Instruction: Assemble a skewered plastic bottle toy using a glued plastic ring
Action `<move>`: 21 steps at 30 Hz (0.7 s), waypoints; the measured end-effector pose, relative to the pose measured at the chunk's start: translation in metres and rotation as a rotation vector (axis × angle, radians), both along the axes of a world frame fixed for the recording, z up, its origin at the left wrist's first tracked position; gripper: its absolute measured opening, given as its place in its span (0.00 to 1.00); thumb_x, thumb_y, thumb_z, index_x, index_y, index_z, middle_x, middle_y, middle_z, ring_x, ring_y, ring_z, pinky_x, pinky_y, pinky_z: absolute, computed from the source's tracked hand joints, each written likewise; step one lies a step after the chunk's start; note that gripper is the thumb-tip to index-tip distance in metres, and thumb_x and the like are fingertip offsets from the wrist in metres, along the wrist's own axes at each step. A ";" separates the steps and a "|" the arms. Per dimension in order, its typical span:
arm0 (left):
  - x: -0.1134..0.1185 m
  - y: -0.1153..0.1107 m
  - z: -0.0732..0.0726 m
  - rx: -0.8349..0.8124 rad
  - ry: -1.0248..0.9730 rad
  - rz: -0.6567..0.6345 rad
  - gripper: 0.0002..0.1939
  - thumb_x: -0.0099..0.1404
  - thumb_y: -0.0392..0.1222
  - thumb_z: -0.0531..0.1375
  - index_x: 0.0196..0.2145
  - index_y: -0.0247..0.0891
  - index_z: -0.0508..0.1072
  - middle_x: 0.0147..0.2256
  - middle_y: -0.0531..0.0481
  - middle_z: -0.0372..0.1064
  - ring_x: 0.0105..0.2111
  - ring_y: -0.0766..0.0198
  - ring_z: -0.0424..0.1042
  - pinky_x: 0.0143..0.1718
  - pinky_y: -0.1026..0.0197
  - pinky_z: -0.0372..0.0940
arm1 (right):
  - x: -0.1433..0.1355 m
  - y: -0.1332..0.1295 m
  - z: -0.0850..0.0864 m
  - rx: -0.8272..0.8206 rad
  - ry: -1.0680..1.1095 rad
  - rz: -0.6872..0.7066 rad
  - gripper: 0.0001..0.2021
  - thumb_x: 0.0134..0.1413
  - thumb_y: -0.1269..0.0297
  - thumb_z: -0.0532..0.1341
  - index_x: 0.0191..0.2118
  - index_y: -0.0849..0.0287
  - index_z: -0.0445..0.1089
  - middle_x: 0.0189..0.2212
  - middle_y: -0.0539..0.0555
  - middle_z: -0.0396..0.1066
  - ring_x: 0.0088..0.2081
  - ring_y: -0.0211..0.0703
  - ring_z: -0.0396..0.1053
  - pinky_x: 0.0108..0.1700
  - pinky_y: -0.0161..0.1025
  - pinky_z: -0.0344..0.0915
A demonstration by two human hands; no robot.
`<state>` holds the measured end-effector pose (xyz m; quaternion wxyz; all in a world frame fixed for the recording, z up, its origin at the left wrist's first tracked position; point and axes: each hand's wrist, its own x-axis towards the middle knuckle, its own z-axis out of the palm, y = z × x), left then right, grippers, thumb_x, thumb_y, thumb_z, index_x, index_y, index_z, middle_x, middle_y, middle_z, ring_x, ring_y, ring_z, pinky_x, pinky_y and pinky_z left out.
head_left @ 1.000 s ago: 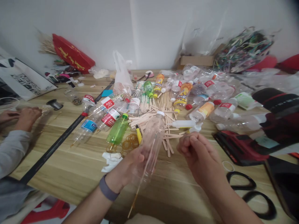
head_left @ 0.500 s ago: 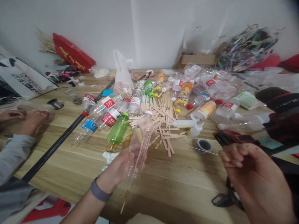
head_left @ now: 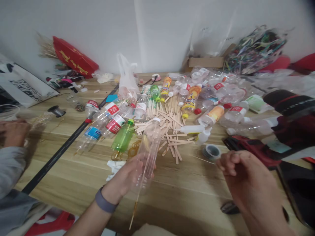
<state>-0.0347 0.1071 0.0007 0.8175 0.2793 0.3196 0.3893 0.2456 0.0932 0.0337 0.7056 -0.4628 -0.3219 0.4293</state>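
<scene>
My left hand (head_left: 129, 175), a band on its wrist, is wrapped round a clear plastic bottle (head_left: 150, 141) with a white cap, tilted upward over the table. A thin wooden stick (head_left: 134, 211) sticks out of the bottle's lower end toward me. On the right my right hand (head_left: 242, 173) is closed in a pinch, with a thin pale strand (head_left: 205, 160) running left from its fingertips; whether it is a stick or a wire I cannot tell. A small round tub (head_left: 211, 151) stands just beyond that hand. Flat wooden sticks (head_left: 176, 142) lie piled past the bottle.
Many bottles lie across the back, among them a green bottle (head_left: 123, 137). A black-and-red power drill (head_left: 283, 127) stands at the right, beside a dark phone-like slab (head_left: 297, 190). A long black bar (head_left: 56, 157) crosses the left, near a co-worker's hand (head_left: 16, 132).
My right hand has shifted left with the thin strand, closer to the tub. My left hand still grips the bottle, nearly unmoved. The co-worker's hands have moved left.
</scene>
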 end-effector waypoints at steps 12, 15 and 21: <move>0.021 -0.003 0.005 0.011 0.051 -0.074 0.24 0.49 0.51 0.72 0.40 0.35 0.77 0.30 0.49 0.72 0.27 0.64 0.69 0.31 0.63 0.65 | -0.054 0.010 0.003 0.102 -0.101 0.372 0.13 0.62 0.56 0.60 0.26 0.53 0.71 0.22 0.47 0.68 0.30 0.40 0.62 0.37 0.38 0.58; 0.022 -0.002 0.005 0.022 0.054 -0.095 0.24 0.48 0.52 0.72 0.38 0.35 0.77 0.30 0.50 0.71 0.27 0.65 0.68 0.29 0.64 0.63 | -0.054 0.011 -0.004 0.072 -0.151 0.428 0.14 0.64 0.56 0.58 0.28 0.53 0.71 0.25 0.48 0.69 0.33 0.41 0.63 0.39 0.38 0.57; 0.016 -0.001 0.006 0.002 0.039 -0.059 0.18 0.50 0.48 0.71 0.36 0.37 0.78 0.28 0.51 0.73 0.27 0.65 0.70 0.32 0.63 0.64 | -0.042 0.012 -0.005 0.039 -0.045 0.341 0.15 0.58 0.56 0.63 0.23 0.55 0.68 0.20 0.46 0.61 0.26 0.38 0.57 0.30 0.36 0.55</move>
